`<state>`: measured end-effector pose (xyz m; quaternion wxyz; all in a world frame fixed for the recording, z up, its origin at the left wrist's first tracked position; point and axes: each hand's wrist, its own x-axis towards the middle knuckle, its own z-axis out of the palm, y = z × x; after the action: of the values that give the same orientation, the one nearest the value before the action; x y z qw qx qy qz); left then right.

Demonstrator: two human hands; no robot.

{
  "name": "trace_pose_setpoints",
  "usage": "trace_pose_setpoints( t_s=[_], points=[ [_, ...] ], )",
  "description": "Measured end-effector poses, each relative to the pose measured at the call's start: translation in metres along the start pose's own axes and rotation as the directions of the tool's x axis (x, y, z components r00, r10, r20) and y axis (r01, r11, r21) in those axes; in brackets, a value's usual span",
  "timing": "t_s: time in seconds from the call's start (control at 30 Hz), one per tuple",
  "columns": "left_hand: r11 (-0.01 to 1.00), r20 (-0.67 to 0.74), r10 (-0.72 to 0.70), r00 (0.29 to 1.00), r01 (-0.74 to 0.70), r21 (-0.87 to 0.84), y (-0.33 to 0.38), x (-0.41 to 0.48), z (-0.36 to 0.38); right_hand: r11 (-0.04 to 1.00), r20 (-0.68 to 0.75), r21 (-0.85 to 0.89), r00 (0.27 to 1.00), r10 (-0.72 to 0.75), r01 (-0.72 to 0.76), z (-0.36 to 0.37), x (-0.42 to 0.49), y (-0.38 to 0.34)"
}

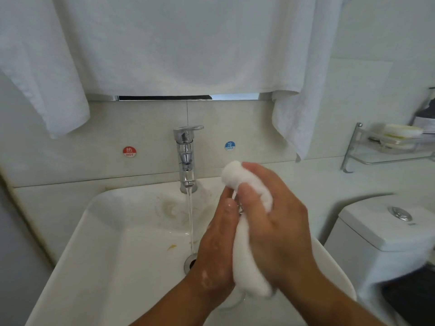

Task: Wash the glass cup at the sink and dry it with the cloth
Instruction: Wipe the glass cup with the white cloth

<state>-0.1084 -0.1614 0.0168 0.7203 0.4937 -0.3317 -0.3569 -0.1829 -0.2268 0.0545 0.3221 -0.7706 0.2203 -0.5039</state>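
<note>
Drying over white ceramic sink [106, 243]: my right hand [275, 222] grips bunched white cloth [249, 274], left hand [219, 243] presses it flat; glass cup hidden, so I'd squeeze gently.

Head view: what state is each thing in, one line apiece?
Tap: running, thin stream into the sink.
Sink: stained yellowish, drain open.
Cloth: bunched up between both hands.
Glass cup: nearly all hidden under the cloth; only an edge shows.
Right hand: grips the cloth.
Left hand: against the cloth, suds on it; grip hidden.
Towel: hanging above the tap.
</note>
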Motion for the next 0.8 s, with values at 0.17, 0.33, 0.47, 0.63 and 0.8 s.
trace_pose_setpoints(
  t_s=[0.17,0.33,0.47,0.63,0.8],
  points=[
    [0.961,-0.004,-0.111,0.994,0.106,-0.254,0.007,0.002,0.003,0.949,0.071,-0.084,0.952,-0.299,0.304,-0.001,-0.032,0.022],
    [0.878,0.102,-0.128,0.986,0.161,-0.452,0.01,0.01,-0.002,0.831,0.182,-0.112,0.834,-0.521,0.544,-0.009,-0.035,0.04],
    [0.948,-0.023,-0.019,1.0,0.011,-0.318,0.01,0.005,0.008,0.941,-0.018,-0.042,0.941,-0.337,0.336,0.001,-0.036,0.029],
    [0.966,-0.119,0.236,0.964,-0.22,0.138,0.01,0.003,0.004,0.982,0.014,0.154,0.994,0.109,-0.11,0.009,-0.022,0.001],
    [0.701,0.089,0.503,0.859,-0.467,0.539,0.002,0.001,0.002,0.817,0.182,0.36,0.893,0.412,-0.45,-0.013,0.002,-0.01]
  ],
)
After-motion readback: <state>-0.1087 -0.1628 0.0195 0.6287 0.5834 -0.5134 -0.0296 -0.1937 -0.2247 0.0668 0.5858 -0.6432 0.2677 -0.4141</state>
